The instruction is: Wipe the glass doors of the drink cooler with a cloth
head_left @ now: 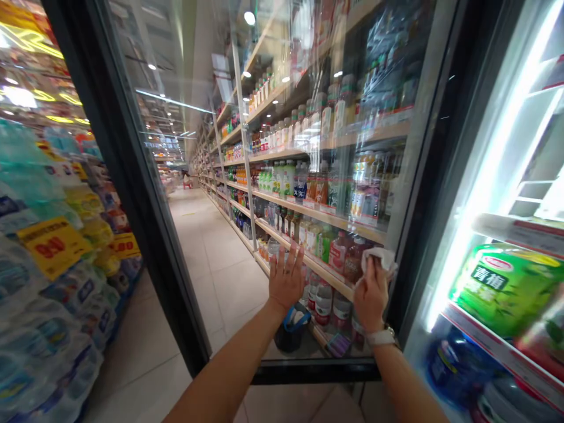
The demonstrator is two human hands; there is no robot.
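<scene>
A glass door in a black frame [326,371] fills the middle of the view. My left hand [287,279] lies flat against the lower part of the glass, fingers spread, holding nothing. To its right, my right hand [371,294] presses a crumpled white cloth [386,259] to the glass near the right side of the frame. A light-coloured band circles my right wrist. Shelves of bottled drinks show in the glass behind both hands.
Lit cooler shelves with a green drink pack [497,288] stand close on the right. Wrapped bottle packs [35,294] with yellow price signs are stacked at the left. A dark bucket [288,338] shows through the lower glass.
</scene>
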